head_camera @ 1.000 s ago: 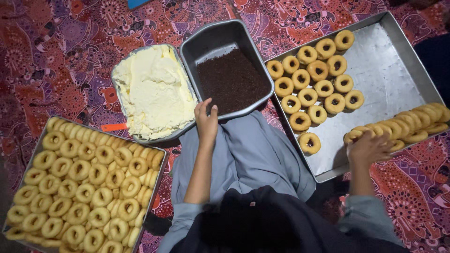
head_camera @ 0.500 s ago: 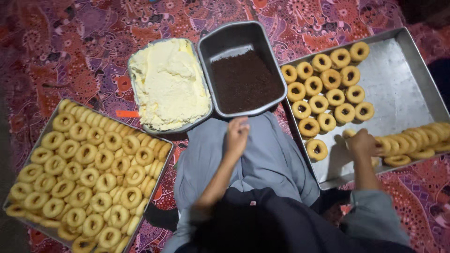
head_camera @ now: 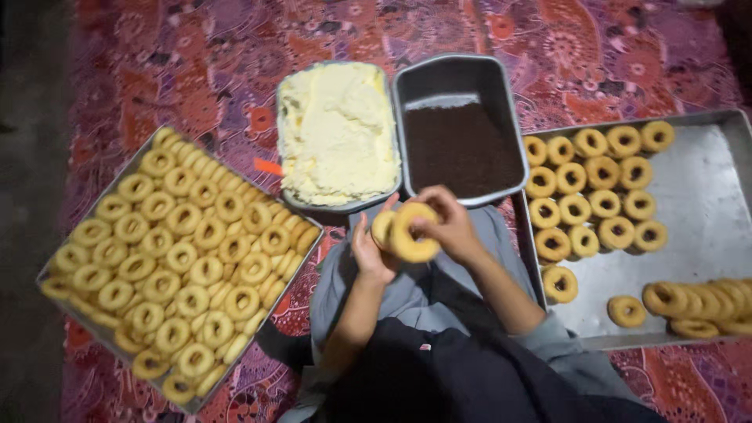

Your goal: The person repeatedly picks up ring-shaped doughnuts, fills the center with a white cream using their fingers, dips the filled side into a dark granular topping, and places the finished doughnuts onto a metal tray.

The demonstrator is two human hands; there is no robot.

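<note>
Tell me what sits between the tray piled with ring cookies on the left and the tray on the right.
In the head view, two pans: one of pale cream and one of dark brown filling. Below them, both hands hold ring cookies.

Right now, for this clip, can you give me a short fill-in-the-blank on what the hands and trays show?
1. Both hands hold ring-shaped ____ over the lap.
2. The pan beside the pale cream holds a dark ____ filling.
3. The crowded tray of plain rings lies on the person's ____ side.

Missing words: biscuits; brown; left
</note>
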